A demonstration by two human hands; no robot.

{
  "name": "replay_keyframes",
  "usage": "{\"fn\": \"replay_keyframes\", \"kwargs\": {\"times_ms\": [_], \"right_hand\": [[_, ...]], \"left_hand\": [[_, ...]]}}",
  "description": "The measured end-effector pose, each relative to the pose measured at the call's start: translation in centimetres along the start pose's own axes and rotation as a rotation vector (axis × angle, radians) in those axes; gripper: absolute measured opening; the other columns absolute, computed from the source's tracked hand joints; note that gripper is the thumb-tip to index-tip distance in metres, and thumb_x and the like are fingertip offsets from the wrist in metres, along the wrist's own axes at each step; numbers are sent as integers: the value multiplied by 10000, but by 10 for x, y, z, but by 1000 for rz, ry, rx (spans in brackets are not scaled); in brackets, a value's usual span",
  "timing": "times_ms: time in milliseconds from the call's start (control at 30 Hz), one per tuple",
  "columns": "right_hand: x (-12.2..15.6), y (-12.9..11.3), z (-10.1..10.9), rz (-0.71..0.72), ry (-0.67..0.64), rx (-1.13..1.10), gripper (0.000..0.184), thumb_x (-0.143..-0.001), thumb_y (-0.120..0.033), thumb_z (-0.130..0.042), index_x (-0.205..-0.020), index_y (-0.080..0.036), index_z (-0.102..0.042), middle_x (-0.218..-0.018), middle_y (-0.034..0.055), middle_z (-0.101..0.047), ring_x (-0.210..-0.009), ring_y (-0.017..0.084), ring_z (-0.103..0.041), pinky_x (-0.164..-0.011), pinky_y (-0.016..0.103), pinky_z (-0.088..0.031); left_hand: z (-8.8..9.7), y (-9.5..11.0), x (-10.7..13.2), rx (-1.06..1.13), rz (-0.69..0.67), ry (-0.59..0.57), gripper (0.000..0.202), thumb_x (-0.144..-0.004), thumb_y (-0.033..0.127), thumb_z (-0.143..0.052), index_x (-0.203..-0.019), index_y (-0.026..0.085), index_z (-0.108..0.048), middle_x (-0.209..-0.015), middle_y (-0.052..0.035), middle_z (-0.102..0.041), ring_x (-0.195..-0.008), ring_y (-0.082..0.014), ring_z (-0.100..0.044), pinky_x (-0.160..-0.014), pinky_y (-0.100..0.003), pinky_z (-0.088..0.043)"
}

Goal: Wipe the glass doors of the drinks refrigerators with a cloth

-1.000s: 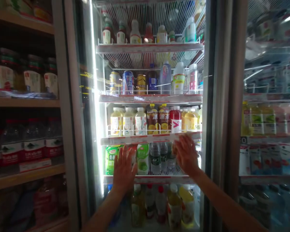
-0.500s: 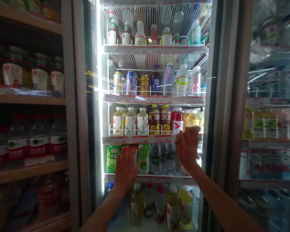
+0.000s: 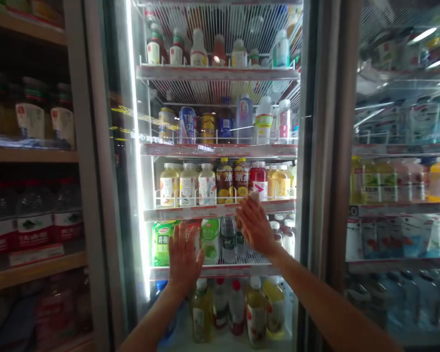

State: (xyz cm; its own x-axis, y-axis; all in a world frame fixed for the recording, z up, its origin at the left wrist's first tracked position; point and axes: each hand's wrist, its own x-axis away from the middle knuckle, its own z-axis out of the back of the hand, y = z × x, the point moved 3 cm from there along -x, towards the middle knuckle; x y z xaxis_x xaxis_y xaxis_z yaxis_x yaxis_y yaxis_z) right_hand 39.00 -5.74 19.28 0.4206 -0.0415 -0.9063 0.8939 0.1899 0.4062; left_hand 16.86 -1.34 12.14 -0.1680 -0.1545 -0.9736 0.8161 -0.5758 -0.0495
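I face a lit drinks fridge with wire shelves. My left hand (image 3: pixel 183 259) is stretched out with fingers spread, in front of a green-labelled bottle (image 3: pixel 160 243) and a pale green bottle (image 3: pixel 209 240) on the lower shelf. My right hand (image 3: pixel 254 226) is also spread flat, at the red-and-white price rail (image 3: pixel 205 212) of the shelf above, just under a red bottle (image 3: pixel 258 181). It covers part of a row of clear water bottles (image 3: pixel 228 239). Neither hand holds anything. Whether the glass door stands between my hands and the bottles is not clear.
Wooden shelves (image 3: pixel 33 155) with jars and red-labelled water bottles stand at the left. A metal fridge frame (image 3: pixel 328 161) divides this unit from a second glass-door fridge (image 3: pixel 399 176) at the right. Juice bottles (image 3: pixel 256 308) fill the bottom shelf.
My right hand has slid left along the price rail, from under the yellow bottles to under the red one. My left hand stays about where it was. The view shifted slightly.
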Motion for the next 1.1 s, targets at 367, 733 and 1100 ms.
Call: {"fn": "replay_keyframes", "kwargs": {"times_ms": [367,733,1100], "right_hand": [[27,14,6,-113,78,-4,666,-833,-201,-411,-1441,-163,-142,-1443,162,-325,-1362,236,-254,-1098,529,-182],[57,66,42,-44,25,69,779,-786,-272,-530,-1447,-148,-136,-1471,167,-264,-1357,287,-253,-1076,556,-226],[42,93,56,-271,233,13,582,-880,-241,-354,-1438,-193,-198,-1469,134,-279,-1348,275,-276,-1050,536,-300]], "left_hand": [[-25,128,-80,763,-88,-28,526,-905,274,-334,-1405,173,-209,-1382,-135,-430,-1259,-199,-431,-1009,-381,-421],[-48,146,-89,252,-245,298,319,-861,265,-454,-1147,157,-543,-1300,-102,-527,-1271,-243,-399,-1032,-454,-362],[-64,190,-92,317,-317,167,395,-854,341,-418,-1124,88,-555,-1352,-119,-471,-1363,-237,-248,-1072,-403,-363]]}}
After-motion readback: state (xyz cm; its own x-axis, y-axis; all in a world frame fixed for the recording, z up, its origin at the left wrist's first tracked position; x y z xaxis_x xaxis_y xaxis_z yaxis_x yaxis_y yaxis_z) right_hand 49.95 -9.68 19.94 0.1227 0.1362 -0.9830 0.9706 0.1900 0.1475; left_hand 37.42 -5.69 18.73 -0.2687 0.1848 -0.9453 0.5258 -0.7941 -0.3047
